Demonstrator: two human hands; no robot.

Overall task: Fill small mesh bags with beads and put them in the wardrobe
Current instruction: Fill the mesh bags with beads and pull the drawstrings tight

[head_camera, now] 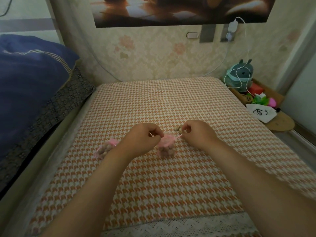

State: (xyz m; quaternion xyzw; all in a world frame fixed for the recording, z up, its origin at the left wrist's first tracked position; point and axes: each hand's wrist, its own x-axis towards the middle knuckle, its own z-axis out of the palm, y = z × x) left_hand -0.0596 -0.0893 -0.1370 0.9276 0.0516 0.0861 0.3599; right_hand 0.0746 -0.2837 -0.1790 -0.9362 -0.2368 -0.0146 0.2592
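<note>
Hands, left and right, each pinch a drawstring, apparently cinching the bag mid-bed against spilling beads.

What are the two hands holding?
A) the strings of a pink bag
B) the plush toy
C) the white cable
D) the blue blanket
A: the left hand and right hand each pinch a string of the pink bag between them.

no legible text, labels, numbers, brands
</note>
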